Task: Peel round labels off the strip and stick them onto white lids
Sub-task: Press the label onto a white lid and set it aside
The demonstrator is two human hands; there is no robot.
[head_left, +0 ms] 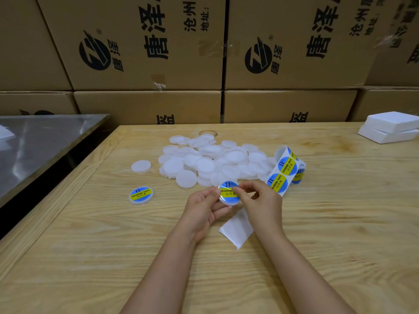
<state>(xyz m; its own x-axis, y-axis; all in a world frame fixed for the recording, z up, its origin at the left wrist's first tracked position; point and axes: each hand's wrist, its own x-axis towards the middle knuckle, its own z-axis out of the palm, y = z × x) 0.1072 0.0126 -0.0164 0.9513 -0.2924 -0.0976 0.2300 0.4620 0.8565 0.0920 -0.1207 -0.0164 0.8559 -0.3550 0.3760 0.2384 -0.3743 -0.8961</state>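
While the right hand (pixel 260 205) comes in from the right with its thumb and forefinger pinched on the right edge of a round label (pixel 227 189), the left hand (pixel 204 209) cups the white lid (pixel 230 199) from the left and from beneath, fingers curled under it and thumb on its left rim. The label sits on the upper, far part of the lid's face, and a crescent of bare white shows on the near side. Whether it is pressed flat all round I cannot tell; the right fingertips hide that edge.

As I judge it, the next move turns on this: the label lies just left of the right fingertips and is not quite centred on the lid, so the right hand, the nearer one to the sticker, would smooth it leftward and down while the left keeps the lid steady.

Just beneath the hands a bare stretch of white backing (pixel 237 230) lies on the wooden table (pixel 90 257). To the right, near the right hand, the label strip (pixel 283 173) curls up and away, its long axis running far and slightly right. Beyond the hands sits the heap of plain lids (pixel 210 159), and off to the left one finished lid (pixel 141 195) lies alone.
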